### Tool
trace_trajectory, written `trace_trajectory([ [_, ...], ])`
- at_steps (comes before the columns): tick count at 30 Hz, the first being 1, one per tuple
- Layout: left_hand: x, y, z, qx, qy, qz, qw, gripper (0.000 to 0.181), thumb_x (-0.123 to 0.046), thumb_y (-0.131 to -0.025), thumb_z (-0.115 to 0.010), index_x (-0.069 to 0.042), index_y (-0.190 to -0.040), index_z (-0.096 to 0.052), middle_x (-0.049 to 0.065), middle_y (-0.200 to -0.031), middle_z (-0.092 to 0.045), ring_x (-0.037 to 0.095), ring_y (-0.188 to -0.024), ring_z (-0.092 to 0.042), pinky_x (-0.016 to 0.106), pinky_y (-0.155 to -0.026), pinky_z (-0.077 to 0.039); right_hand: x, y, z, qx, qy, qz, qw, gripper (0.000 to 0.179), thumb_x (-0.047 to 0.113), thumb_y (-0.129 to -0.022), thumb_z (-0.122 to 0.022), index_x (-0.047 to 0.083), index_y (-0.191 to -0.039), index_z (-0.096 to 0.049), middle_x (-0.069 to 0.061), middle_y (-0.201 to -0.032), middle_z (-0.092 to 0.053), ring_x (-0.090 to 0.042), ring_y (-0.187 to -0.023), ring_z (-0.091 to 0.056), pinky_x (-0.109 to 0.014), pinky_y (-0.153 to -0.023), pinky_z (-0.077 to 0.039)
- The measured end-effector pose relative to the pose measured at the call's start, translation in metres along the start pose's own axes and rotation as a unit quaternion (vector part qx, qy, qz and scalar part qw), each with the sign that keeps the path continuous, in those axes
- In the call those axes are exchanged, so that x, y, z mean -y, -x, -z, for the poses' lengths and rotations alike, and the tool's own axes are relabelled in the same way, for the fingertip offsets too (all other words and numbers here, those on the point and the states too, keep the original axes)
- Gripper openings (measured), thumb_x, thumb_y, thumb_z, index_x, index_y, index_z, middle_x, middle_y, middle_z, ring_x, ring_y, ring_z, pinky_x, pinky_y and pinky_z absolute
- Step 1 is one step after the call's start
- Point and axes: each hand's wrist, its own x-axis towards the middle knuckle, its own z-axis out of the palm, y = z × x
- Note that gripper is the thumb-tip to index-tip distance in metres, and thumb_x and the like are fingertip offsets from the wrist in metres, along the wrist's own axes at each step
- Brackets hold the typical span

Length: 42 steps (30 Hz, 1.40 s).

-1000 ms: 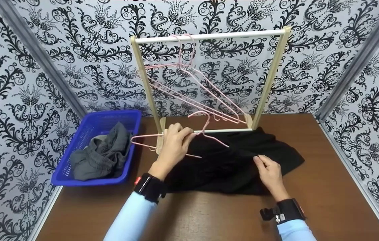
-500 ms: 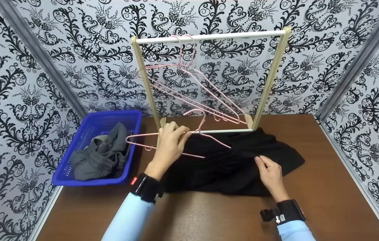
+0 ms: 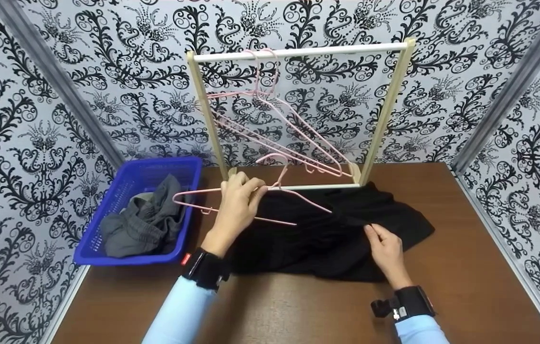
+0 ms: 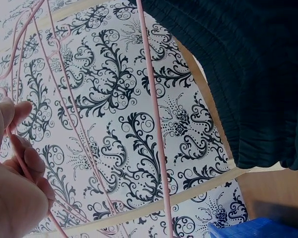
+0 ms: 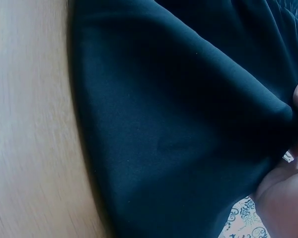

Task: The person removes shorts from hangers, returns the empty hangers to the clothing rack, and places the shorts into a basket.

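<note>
In the head view my left hand (image 3: 238, 200) holds a pink clothes hanger (image 3: 305, 198) by its upper arm, left of the hook. The hanger's right end disappears into a black elastic-waist garment (image 3: 298, 248) lying rumpled on the table. My right hand (image 3: 385, 246) pinches the garment's cloth right of the hanger. In the left wrist view, the left fingers (image 4: 32, 158) curl round the hanger wire, and the gathered waistband (image 4: 213, 84) shows opposite. Thumb and fingers grip a fold of the dark cloth (image 5: 164, 124) in the right wrist view.
A small rack (image 3: 384, 110) with a white top bar stands behind the garment. Two more pink hangers (image 3: 293, 126) hang from it. On the left, a blue basket (image 3: 81, 243) holds a grey garment (image 3: 131, 229). Patterned walls enclose the brown table (image 3: 289, 310).
My left hand has shifted a little to the left, drawing the hanger with it. The hook now sits further left. My right hand has hardly moved and still pinches the cloth.
</note>
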Motion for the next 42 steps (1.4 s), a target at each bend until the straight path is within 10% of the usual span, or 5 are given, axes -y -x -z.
trace_trajectory([
  [5,0.001,0.0,0.003,-0.007,-0.003,0.001,1.0,0.012,-0.022,-0.097,-0.069,-0.01,-0.094,-0.073,0.006,-0.081,-0.049,0.028,-0.083,-0.048,0.048,-0.077,-0.032,-0.003,0.0,-0.001,0.001,0.001,-0.007,1.0,0.027,0.005,-0.1,-0.065,0.004,-0.073,-0.06,0.0,-0.066,-0.05,-0.007,-0.066,-0.045,-0.014,-0.065,-0.036],
  [11,0.002,-0.001,0.006,-0.013,-0.007,-0.001,0.9999,0.012,-0.021,-0.096,-0.07,-0.01,-0.093,-0.073,0.007,-0.081,-0.05,0.029,-0.086,-0.051,0.048,-0.078,-0.032,-0.006,0.002,-0.002,-0.005,0.011,-0.021,0.9997,0.016,0.006,-0.099,-0.066,0.002,-0.086,-0.074,-0.009,-0.086,-0.073,-0.001,-0.079,-0.06,-0.01,-0.075,-0.044],
  [19,0.002,-0.003,0.01,-0.019,-0.011,-0.003,0.9997,0.012,-0.021,-0.096,-0.07,-0.01,-0.091,-0.072,0.007,-0.079,-0.05,0.029,-0.081,-0.049,0.048,-0.076,-0.032,-0.011,0.004,0.0,0.023,0.018,-0.053,0.9982,0.04,0.012,-0.104,-0.062,0.008,-0.068,-0.045,0.005,-0.062,-0.034,-0.007,-0.057,-0.034,-0.023,-0.059,-0.028],
  [28,0.004,-0.003,0.013,-0.021,-0.011,0.001,0.9997,0.012,-0.02,-0.095,-0.071,-0.009,-0.092,-0.073,0.009,-0.08,-0.052,0.031,-0.08,-0.049,0.05,-0.076,-0.032,-0.016,0.006,-0.001,0.026,0.052,-0.081,0.9951,0.02,0.012,-0.103,-0.063,-0.001,-0.089,-0.072,-0.017,-0.094,-0.073,-0.025,-0.085,-0.064,-0.04,-0.082,-0.052],
  [42,0.004,-0.005,0.02,-0.031,-0.018,-0.007,0.9993,0.012,-0.02,-0.095,-0.071,-0.009,-0.092,-0.073,0.008,-0.082,-0.052,0.032,-0.082,-0.05,0.049,-0.077,-0.033,-0.023,0.008,0.003,0.064,0.069,-0.108,0.9897,0.02,0.009,-0.104,-0.059,-0.007,-0.097,-0.067,-0.027,-0.102,-0.07,-0.04,-0.098,-0.066,-0.052,-0.091,-0.051],
])
